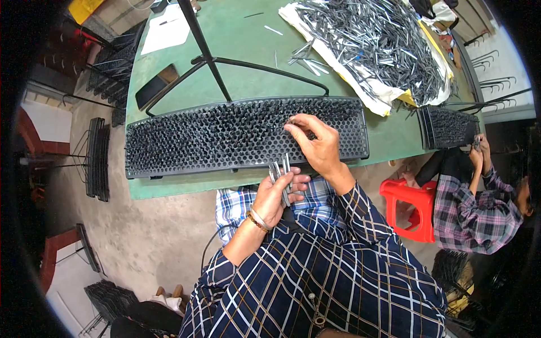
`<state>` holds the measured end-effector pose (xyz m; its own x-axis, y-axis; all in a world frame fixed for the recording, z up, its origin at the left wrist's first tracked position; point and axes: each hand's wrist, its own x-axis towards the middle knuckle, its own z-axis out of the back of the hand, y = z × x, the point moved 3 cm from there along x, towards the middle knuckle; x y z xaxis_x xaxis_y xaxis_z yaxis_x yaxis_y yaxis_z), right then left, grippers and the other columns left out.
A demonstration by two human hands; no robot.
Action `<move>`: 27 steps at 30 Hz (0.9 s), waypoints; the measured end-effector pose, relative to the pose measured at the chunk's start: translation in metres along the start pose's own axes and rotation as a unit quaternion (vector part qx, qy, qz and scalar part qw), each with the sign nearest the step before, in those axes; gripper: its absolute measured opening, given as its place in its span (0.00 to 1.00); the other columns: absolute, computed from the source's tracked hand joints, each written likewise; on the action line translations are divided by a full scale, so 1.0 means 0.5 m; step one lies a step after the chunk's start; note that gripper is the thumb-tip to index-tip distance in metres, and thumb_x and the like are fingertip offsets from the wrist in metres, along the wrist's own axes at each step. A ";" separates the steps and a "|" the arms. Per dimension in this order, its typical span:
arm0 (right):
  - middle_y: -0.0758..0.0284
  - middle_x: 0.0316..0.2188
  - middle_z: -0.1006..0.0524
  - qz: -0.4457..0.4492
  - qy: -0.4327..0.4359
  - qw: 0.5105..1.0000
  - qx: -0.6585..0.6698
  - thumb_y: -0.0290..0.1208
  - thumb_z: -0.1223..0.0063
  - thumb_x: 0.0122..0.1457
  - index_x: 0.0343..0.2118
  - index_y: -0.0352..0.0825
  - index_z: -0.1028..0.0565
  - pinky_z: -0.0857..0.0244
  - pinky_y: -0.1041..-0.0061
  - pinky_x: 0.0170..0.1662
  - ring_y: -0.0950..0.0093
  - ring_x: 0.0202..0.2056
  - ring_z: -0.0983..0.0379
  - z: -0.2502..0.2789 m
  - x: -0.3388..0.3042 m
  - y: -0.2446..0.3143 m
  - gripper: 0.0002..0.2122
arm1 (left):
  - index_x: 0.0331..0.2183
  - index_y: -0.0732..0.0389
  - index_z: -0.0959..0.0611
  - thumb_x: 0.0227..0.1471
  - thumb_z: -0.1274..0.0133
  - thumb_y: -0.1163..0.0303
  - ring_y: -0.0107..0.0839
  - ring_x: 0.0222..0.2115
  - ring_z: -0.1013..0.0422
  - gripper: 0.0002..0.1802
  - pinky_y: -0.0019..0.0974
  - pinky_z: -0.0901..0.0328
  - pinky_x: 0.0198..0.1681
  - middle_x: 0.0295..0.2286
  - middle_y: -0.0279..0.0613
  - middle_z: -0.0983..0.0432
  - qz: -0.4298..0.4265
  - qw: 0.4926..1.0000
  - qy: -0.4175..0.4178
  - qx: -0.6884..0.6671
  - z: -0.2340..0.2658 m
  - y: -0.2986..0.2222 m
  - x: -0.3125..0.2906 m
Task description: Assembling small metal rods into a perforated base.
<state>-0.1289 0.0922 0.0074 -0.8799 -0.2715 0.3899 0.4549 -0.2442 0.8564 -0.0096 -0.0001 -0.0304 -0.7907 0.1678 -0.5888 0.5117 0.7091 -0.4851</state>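
Observation:
A long black perforated panel (345, 138) lies across the table in front of me. Short dark pieces stand packed in most of its holes, while holes near its right end and front edge show bare. My right hand (320, 145) is over the panel's right half, thumb and fingertips pinched together; whatever is between them is too small and hidden to name. Just below the front edge, my left hand (273, 196) is closed around several thin grey-black strips (285, 164), their ends sticking up past the fingers.
Black rods (209, 58) rise behind the panel. On the green table (242, 34) are a heap of dark strips (375, 42) on a white sack, a phone (156, 86) and paper (167, 32). At right, a co-worker (479, 208) handles another panel (451, 127) beside a red stool (407, 209).

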 end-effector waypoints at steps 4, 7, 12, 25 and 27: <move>0.62 0.30 0.23 0.081 0.022 0.995 -0.059 0.22 0.42 0.49 0.33 0.31 0.23 0.30 0.78 0.30 0.73 0.29 0.24 -0.002 0.003 0.018 0.08 | 0.41 0.65 0.27 0.57 0.56 0.67 0.29 0.31 0.27 0.13 0.27 0.31 0.29 0.35 0.48 0.24 -0.003 1.000 -0.002 0.005 0.001 0.000 -0.001; 0.62 0.31 0.24 0.138 0.044 0.983 -0.113 0.23 0.41 0.47 0.33 0.32 0.23 0.31 0.76 0.31 0.70 0.31 0.25 0.001 0.003 0.015 0.09 | 0.41 0.65 0.27 0.57 0.57 0.67 0.28 0.31 0.27 0.13 0.27 0.31 0.29 0.35 0.48 0.24 -0.004 1.000 0.004 0.002 -0.004 0.001 0.000; 0.63 0.31 0.25 0.132 0.039 0.982 -0.125 0.23 0.41 0.47 0.31 0.31 0.22 0.32 0.75 0.32 0.69 0.31 0.27 -0.004 -0.001 0.018 0.07 | 0.42 0.66 0.28 0.58 0.56 0.67 0.29 0.32 0.27 0.13 0.30 0.29 0.29 0.35 0.49 0.24 0.013 1.000 0.026 0.005 -0.004 0.003 -0.001; 0.64 0.28 0.26 0.135 -0.012 0.977 -0.164 0.23 0.40 0.46 0.29 0.31 0.22 0.34 0.73 0.29 0.69 0.28 0.28 -0.003 -0.002 0.027 0.06 | 0.42 0.65 0.28 0.58 0.57 0.68 0.29 0.32 0.27 0.13 0.28 0.30 0.31 0.36 0.47 0.25 0.026 0.999 0.032 0.017 -0.010 0.004 0.000; 0.64 0.27 0.27 0.134 -0.023 0.976 -0.172 0.23 0.40 0.46 0.29 0.31 0.22 0.35 0.73 0.28 0.70 0.27 0.29 -0.009 -0.005 0.025 0.06 | 0.42 0.65 0.28 0.57 0.56 0.68 0.30 0.32 0.27 0.13 0.30 0.29 0.31 0.35 0.49 0.25 0.012 1.000 0.011 0.007 -0.002 0.004 0.001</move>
<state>-0.1205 0.0854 0.0157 -0.7240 -0.3290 0.6063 0.6824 -0.4700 0.5598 -0.0094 0.0021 -0.0312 -0.7849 0.2008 -0.5862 0.5360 0.6946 -0.4798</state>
